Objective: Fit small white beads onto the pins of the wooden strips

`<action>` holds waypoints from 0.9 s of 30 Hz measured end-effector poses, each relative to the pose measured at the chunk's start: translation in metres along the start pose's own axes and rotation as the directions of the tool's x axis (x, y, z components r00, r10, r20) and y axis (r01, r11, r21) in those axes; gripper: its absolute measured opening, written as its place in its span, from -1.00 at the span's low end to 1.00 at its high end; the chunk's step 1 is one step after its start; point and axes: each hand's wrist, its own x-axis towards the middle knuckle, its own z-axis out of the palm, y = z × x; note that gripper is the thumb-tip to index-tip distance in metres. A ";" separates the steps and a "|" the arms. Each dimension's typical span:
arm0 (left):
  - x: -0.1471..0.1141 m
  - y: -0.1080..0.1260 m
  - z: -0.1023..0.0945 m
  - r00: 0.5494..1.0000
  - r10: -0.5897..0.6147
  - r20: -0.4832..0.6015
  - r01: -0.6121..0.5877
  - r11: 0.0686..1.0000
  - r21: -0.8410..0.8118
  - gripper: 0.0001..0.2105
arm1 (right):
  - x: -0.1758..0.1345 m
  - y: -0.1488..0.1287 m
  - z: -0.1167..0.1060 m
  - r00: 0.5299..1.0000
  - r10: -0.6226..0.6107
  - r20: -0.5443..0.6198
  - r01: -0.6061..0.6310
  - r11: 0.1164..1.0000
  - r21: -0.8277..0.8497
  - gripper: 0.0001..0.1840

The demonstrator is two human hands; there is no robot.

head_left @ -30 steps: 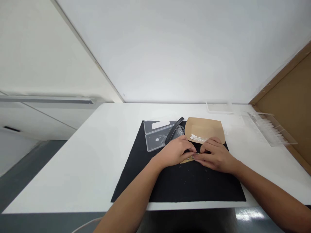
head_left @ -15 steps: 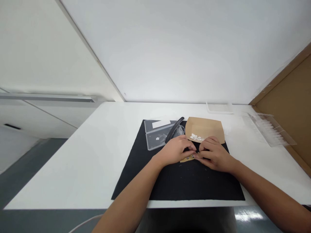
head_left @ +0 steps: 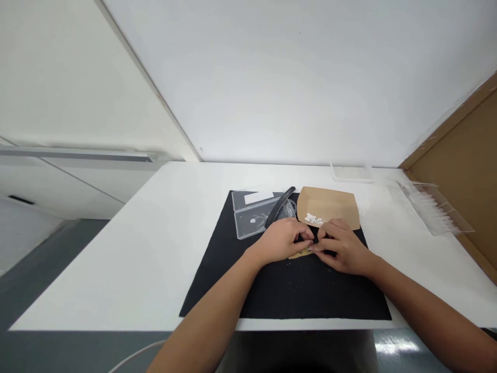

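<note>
On the black mat, my left hand is closed over a small flat tan piece. Its thumb presses along the upper edge of that piece. Small shiny metal bits sit on the tan piece, partly covered by my fingers. My right hand is pinched at the right end of the piece, its fingertips almost meeting the left hand's. What lies between the right fingertips is too small and hidden to make out.
Behind my right hand stands a brown paper tray with small white pieces. An open clear plastic case lies behind my left hand, a black curved handle across it. Clear plastic holders are at the right.
Both hands stay at the tan piece with only slight finger movement. My fingers now cover more of the shiny metal bits. The whole view has shifted slightly.
</note>
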 end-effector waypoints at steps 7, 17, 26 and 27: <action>0.001 0.005 -0.005 0.997 -0.070 0.021 0.072 0.995 -0.071 -0.85 | -0.002 0.001 0.000 1.000 -0.020 0.011 0.020 0.999 -0.028 -0.90; -0.002 0.003 -0.012 0.992 0.106 0.064 -0.097 0.987 -0.127 -0.84 | -0.003 0.002 -0.003 0.999 -0.036 0.029 0.037 0.999 -0.034 -0.87; 0.000 0.001 -0.009 0.980 0.165 0.110 -0.155 0.983 -0.096 -0.85 | -0.003 0.001 -0.004 0.999 -0.018 0.047 0.021 0.998 -0.060 -0.83; 0.000 0.001 -0.008 0.982 0.151 0.113 -0.142 0.986 -0.086 -0.86 | -0.003 0.001 -0.004 0.999 -0.017 0.045 0.020 0.998 -0.057 -0.84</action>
